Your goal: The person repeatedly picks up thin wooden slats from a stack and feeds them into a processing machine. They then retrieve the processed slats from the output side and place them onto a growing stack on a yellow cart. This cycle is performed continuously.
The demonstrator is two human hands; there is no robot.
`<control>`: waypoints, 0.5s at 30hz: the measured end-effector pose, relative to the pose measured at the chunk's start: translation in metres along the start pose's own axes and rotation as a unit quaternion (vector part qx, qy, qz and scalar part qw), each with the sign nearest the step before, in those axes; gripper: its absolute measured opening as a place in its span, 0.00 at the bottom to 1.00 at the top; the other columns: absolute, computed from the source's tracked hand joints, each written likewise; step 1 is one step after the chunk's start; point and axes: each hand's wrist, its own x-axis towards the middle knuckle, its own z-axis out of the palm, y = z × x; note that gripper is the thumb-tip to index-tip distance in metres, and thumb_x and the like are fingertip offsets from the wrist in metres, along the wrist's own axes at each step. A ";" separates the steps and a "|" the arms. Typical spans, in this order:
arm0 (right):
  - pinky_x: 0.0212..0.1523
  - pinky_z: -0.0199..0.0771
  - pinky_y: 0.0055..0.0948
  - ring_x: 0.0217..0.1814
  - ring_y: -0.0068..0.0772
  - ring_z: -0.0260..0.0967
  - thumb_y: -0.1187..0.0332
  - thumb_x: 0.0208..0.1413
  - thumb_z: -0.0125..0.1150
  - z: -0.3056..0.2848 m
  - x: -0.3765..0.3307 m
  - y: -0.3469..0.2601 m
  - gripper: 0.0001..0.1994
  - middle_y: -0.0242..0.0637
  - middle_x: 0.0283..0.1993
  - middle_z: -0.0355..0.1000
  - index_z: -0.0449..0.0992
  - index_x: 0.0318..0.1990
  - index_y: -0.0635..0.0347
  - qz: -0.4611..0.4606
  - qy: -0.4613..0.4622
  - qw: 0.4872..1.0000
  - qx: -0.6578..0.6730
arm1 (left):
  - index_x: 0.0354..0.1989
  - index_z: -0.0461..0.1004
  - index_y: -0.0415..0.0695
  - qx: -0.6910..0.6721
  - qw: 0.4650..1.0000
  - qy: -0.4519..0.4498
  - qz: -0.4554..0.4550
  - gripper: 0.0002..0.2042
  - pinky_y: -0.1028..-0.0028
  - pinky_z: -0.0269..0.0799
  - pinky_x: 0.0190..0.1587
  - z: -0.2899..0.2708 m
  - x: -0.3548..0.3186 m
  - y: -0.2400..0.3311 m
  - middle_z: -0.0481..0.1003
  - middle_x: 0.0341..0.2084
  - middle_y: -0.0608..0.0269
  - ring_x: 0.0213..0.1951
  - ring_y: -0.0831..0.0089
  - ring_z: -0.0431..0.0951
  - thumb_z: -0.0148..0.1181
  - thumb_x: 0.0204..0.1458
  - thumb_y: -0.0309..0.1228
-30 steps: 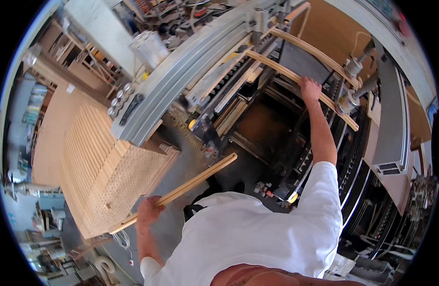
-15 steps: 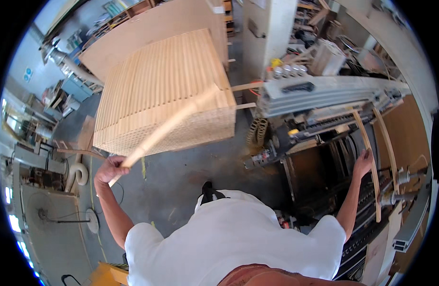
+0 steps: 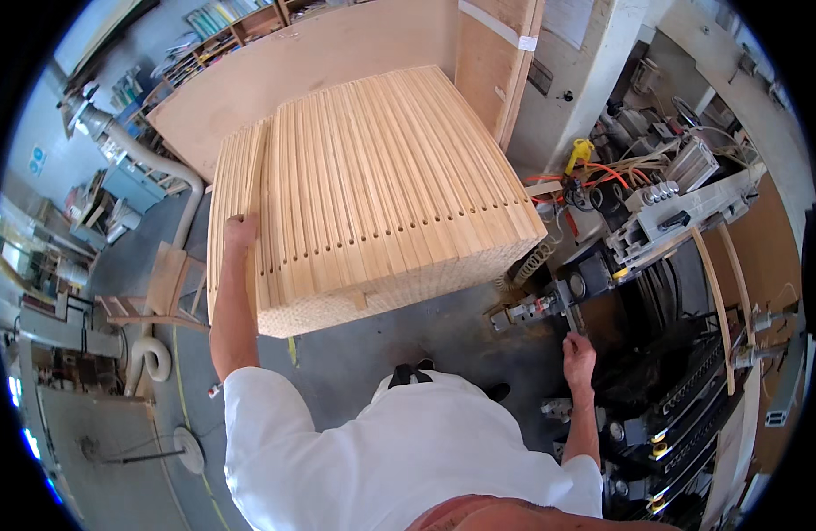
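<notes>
Head view: a large stack of pale wooden slats (image 3: 372, 186) is seen from above in a workshop, and everything else is placed around it. The left hand (image 3: 240, 232) is laid on the stack's left part, where one slat (image 3: 251, 230) lies at the edge of the top layer; the fingers are pressed down onto it, though whether they are curled around it cannot be told. A row of small drilled holes (image 3: 381, 232) is seen running across the top layer, right of that hand. A white-sleeved arm (image 3: 231, 327) is stretched from the lower frame up to the stack's left side.

The right hand (image 3: 579, 351) is held well apart from the stack, below and to its right, close against the dark frame of a machine (image 3: 656, 292). Its fingers appear loosely bent and nothing is seen gripped in it. Two curved wooden strips (image 3: 716, 301) are mounted on the machine, farther right of the stack. A yellow fitting with orange cables (image 3: 594, 168) is seen just off the stack's right corner. A tall plywood panel (image 3: 337, 53) is stood behind the stack, and a grey concrete floor (image 3: 372, 341) is spread in front of it.
</notes>
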 end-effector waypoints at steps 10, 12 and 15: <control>0.42 0.75 0.34 0.38 0.44 0.78 0.66 0.54 0.63 0.021 -0.128 0.035 0.13 0.48 0.36 0.79 0.80 0.43 0.66 0.202 0.020 0.978 -0.048 | 0.45 0.79 0.32 0.126 0.988 -0.082 0.044 0.27 0.58 0.72 0.54 0.082 0.051 0.067 0.77 0.42 0.33 0.50 0.47 0.78 0.54 0.53 0.48; 0.40 0.75 0.32 0.36 0.41 0.78 0.67 0.55 0.62 0.023 -0.147 0.037 0.12 0.47 0.34 0.79 0.79 0.43 0.66 0.195 0.039 0.979 -0.031 | 0.45 0.79 0.34 0.126 0.987 -0.074 0.071 0.26 0.57 0.73 0.53 0.092 0.058 0.060 0.77 0.44 0.36 0.50 0.46 0.77 0.51 0.55 0.48; 0.42 0.75 0.35 0.39 0.46 0.77 0.67 0.57 0.60 0.032 -0.154 0.029 0.11 0.48 0.35 0.78 0.79 0.42 0.65 0.126 0.061 0.990 -0.030 | 0.49 0.78 0.39 0.304 0.929 -0.143 0.157 0.22 0.57 0.75 0.49 0.029 0.122 0.007 0.79 0.42 0.43 0.46 0.47 0.79 0.54 0.53 0.42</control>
